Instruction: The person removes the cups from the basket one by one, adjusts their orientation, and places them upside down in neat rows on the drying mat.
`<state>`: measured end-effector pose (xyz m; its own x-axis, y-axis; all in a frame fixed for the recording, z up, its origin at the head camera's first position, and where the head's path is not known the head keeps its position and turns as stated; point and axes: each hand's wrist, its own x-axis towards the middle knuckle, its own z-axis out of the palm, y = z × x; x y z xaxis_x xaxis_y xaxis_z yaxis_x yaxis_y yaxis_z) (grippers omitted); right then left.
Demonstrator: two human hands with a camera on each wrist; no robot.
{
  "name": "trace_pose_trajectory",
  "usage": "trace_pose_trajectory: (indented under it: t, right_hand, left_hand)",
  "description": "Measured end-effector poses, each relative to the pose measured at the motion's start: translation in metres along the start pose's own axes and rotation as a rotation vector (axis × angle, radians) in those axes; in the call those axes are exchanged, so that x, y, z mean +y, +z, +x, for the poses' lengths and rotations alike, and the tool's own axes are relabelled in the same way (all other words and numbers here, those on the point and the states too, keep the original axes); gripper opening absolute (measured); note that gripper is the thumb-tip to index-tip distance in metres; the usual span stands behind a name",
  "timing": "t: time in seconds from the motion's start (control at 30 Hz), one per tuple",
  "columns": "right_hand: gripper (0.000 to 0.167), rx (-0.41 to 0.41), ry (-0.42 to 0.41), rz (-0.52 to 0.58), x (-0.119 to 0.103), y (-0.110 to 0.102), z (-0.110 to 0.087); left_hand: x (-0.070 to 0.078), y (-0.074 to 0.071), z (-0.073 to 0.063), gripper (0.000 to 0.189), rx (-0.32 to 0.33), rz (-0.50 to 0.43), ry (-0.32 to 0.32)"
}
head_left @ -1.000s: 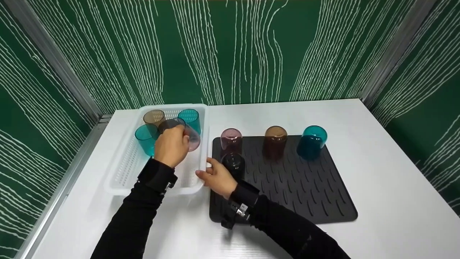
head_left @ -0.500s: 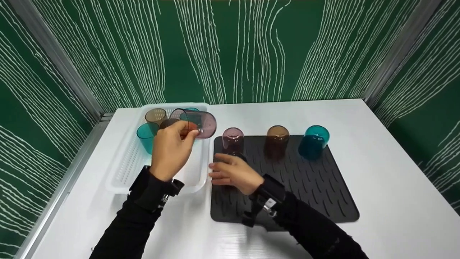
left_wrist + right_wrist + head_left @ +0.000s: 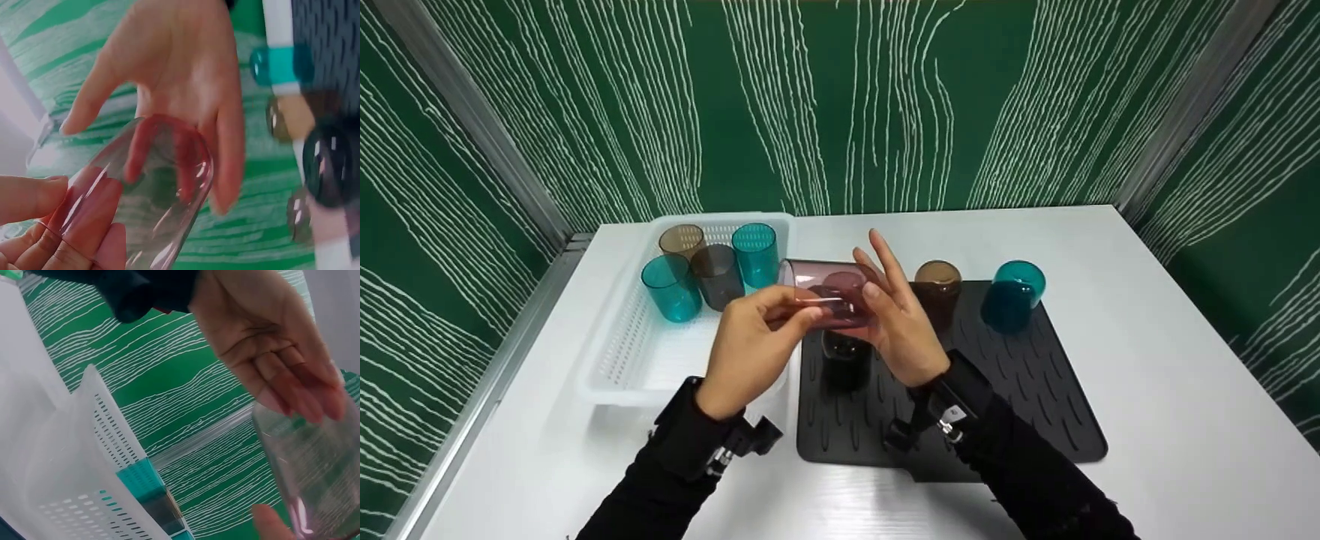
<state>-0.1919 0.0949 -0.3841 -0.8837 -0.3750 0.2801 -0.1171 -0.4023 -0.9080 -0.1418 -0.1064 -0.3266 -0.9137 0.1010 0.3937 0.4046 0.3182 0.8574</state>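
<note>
A clear pink cup [image 3: 821,276] lies sideways in the air over the left edge of the black drying mat [image 3: 960,412]. My left hand [image 3: 754,349] pinches it near its rim, thumb on the near side. At its closed base is my right hand [image 3: 911,330], fingers extended; in the left wrist view the right fingers show through and behind the cup [image 3: 163,185]. Upside down on the mat stand a dark grey cup [image 3: 846,364], a brown cup [image 3: 937,296] and a teal cup [image 3: 1014,300]. Another pink cup is mostly hidden behind the held one.
A white perforated basket [image 3: 607,382] stands left of the mat. Upright inside, toward its back, are two teal cups, the nearer teal cup [image 3: 671,292] at left, plus a brown cup [image 3: 681,238] and a grey cup [image 3: 718,279]. Green patterned walls [image 3: 855,112] enclose the white table [image 3: 1170,375].
My left hand has lifted the pink cup out of the basket and carried it right, over the mat. My right hand has let go of the basket's edge and come to the cup's base.
</note>
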Motion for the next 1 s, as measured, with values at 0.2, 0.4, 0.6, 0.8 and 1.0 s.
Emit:
trace_pose_trajectory:
  t: [0.2, 0.4, 0.6, 0.8, 1.0]
  right_hand:
    - [0.099, 0.1, -0.173, 0.035, 0.011, 0.003, -0.004]
    - [0.038, 0.207, -0.245, 0.02, 0.012, 0.004, -0.004]
    - [0.012, 0.257, -0.211, -0.039, 0.007, 0.0, -0.005]
    - [0.017, 0.265, -0.19, -0.129, 0.002, -0.008, -0.009]
    - [0.024, 0.339, -0.16, -0.341, -0.01, -0.021, -0.012]
  left_hand:
    - [-0.002, 0.015, -0.006, 0.015, -0.053, -0.136, 0.013]
    - [-0.004, 0.026, -0.011, 0.016, -0.091, -0.238, -0.02]
    - [-0.008, 0.035, -0.014, 0.015, -0.087, -0.319, -0.062]
    - [-0.013, 0.042, -0.017, 0.016, -0.111, -0.325, -0.083]
    - [-0.019, 0.042, -0.022, 0.018, -0.159, -0.099, 0.025]
